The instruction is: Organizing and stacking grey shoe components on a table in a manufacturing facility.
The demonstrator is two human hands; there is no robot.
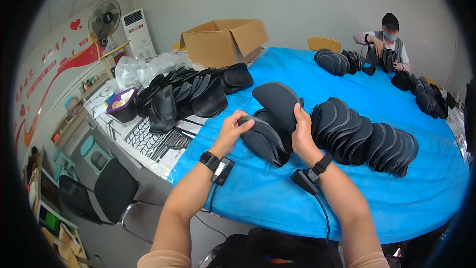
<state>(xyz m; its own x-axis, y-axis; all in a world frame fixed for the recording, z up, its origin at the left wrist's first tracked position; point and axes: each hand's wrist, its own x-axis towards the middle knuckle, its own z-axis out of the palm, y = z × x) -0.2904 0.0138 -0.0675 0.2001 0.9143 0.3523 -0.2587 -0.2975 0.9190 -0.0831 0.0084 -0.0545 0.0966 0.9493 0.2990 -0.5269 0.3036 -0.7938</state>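
Note:
My left hand [229,133] pinches the upper edge of a small group of dark curved pads [262,140], thumb on top. My right hand [303,133] grips a larger rounded black pad [278,103], its thumb lying along the right edge. The two lots of pads meet between my hands, just above the blue-covered table [233,178]. Right of my right hand, a long overlapping row of similar black pads [342,129] lies on the blue cover. Each wrist wears a dark strap with a small cabled box.
Across the table a person [389,44] handles more black pads, with piles [333,62] close by. At left lie a heap of black pads [183,94], a purple basket [123,104] and clear plastic bags. An open cardboard box [223,42] stands behind; a black chair [111,188] is at lower left.

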